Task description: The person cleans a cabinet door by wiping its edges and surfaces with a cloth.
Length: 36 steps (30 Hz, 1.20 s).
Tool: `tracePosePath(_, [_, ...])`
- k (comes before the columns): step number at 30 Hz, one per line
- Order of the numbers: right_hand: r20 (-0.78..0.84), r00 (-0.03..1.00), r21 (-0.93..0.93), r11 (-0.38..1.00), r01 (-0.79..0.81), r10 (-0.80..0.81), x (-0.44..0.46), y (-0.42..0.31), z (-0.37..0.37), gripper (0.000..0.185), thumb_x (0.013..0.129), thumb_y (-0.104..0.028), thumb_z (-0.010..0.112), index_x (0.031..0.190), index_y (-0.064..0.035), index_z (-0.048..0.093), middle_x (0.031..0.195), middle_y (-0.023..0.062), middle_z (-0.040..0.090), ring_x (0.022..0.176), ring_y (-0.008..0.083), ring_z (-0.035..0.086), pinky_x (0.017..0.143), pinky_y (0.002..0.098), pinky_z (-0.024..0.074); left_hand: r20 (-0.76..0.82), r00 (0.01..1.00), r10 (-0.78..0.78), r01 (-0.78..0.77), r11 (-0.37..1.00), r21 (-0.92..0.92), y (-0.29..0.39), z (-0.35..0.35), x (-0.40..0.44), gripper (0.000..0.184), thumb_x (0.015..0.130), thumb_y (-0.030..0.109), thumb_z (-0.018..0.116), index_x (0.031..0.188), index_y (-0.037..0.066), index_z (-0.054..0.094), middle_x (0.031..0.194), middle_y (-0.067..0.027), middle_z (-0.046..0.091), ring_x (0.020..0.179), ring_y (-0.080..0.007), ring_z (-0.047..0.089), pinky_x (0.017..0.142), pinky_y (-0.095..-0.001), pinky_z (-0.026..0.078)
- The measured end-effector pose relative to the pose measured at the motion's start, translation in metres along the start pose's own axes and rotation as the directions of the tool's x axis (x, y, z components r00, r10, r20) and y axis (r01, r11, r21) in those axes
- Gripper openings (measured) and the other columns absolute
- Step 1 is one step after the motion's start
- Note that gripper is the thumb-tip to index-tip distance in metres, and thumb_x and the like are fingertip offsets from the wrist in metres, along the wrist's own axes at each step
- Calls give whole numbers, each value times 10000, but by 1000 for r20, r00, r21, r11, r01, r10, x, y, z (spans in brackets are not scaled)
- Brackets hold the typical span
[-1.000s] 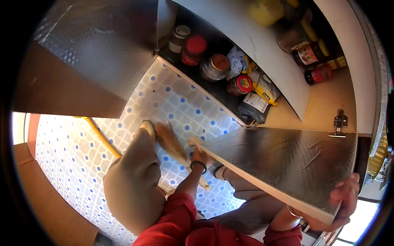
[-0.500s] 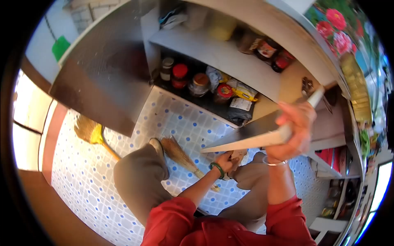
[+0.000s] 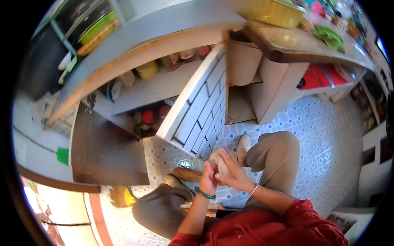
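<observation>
My left hand (image 3: 210, 178), with a green bangle at its wrist, and my right hand (image 3: 237, 175), with a silver bangle, meet low above the floor between my knees. Between them is a pale crumpled cloth (image 3: 221, 165), partly hidden by the fingers closed on it. Just beyond stands a cabinet door (image 3: 201, 112) with a white brick pattern, swung out, neither hand touching it. Behind this door, the cabinet shelf (image 3: 164, 88) holds a yellow container (image 3: 147, 69) and several jars, among them a red-lidded jar (image 3: 148, 117).
A second, brown cabinet door (image 3: 108, 149) hangs open at the left. One broom (image 3: 188, 174) lies by my foot, another broom (image 3: 119, 197) farther left. A yellow basin (image 3: 275, 14) and a green cloth (image 3: 330, 37) sit on the countertop (image 3: 287, 39).
My right hand has let go of the door's edge and come down to the cloth at my left hand. The view has turned, and the door's brick-patterned face now shows.
</observation>
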State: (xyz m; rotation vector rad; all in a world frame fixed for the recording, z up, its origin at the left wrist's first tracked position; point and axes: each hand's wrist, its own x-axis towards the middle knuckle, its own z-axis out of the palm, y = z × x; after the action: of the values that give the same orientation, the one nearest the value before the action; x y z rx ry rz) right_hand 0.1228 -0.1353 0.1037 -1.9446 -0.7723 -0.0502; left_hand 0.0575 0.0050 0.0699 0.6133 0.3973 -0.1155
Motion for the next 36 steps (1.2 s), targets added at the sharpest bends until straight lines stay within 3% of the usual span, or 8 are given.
tracePosePath(3, [114, 980, 486, 852, -196, 161, -23, 15, 19, 656, 933, -352, 657, 1472, -74, 409, 1337, 183, 538, 1307, 296, 448, 1111, 420, 330, -44, 998, -48, 59, 951, 304, -6, -26, -10, 641, 1009, 540, 428, 1405, 37, 447, 1267, -90, 606, 1145, -199, 597, 970, -362, 476])
tracePosePath(5, [562, 762, 710, 285, -644, 322, -24, 25, 19, 591, 949, -290, 648, 1452, -62, 435, 1287, 128, 577, 1211, 225, 515, 1056, 353, 393, 44, 990, -132, 107, 922, 372, 4, -34, -21, 527, 1011, 443, 510, 1343, 34, 519, 1213, -98, 636, 1084, -178, 630, 922, -345, 506])
tracePosePath(7, [543, 746, 697, 289, -656, 385, -31, 38, 33, 554, 953, -267, 641, 1434, -62, 458, 1254, 103, 592, 1163, 193, 535, 1021, 338, 421, -53, 995, -87, 101, 760, 643, 28, -6, -37, 430, 1013, 366, 530, 1265, 21, 573, 1151, -101, 660, 1013, -169, 653, 864, -315, 527])
tracePosePath(14, [473, 583, 811, -68, -582, 661, 2, 38, 27, 437, 983, -215, 598, 1388, -75, 510, 1199, 69, 614, 1065, 151, 565, 929, 290, 470, 19, 527, 850, -297, 163, 941, 155, 71, -96, 290, 1037, 238, 485, 1127, 8, 638, 963, -96, 681, 858, -142, 657, 691, -257, 535])
tracePosePath(19, [138, 873, 958, 162, -238, 468, 59, -50, -4, 496, 1001, -228, 559, 1452, -71, 427, 1305, 112, 570, 1153, 204, 565, 971, 299, 459, 200, 557, 806, -431, 75, 899, 220, 145, -74, 486, 1056, 353, 396, 1328, -33, 511, 1244, -179, 587, 1180, -243, 559, 993, -374, 451])
tracePosePath(21, [-350, 922, 627, 773, 97, 169, 77, -79, -6, 528, 1000, -222, 539, 1476, -53, 384, 1418, 181, 487, 1264, 282, 510, 1056, 366, 406, 193, 736, 649, -427, 224, 876, 235, 165, -57, 591, 1051, 434, 373, 1385, -46, 457, 1340, -211, 533, 1272, -273, 501, 1091, -389, 367])
tracePosePath(27, [-510, 799, 173, 871, 460, -320, 110, -112, 57, 696, 839, -233, 678, 1483, -182, 419, 1567, 170, 285, 1419, 436, 258, 1160, 607, 177, 101, 960, 261, -179, 293, 939, 238, 185, -15, 728, 1043, 563, 247, 1485, -3, 362, 1483, -128, 440, 1358, -236, 412, 1147, -352, 286])
tracePosePath(36, [-723, 619, 46, 872, 488, -308, 219, -62, 32, 565, 837, -161, 615, 1387, -129, 490, 1461, 186, 426, 1343, 431, 372, 1104, 618, 280, 129, 942, 311, -218, 273, 937, 247, 171, -14, 814, 1014, 636, 221, 1481, -16, 357, 1483, -115, 437, 1363, -256, 416, 1149, -374, 284])
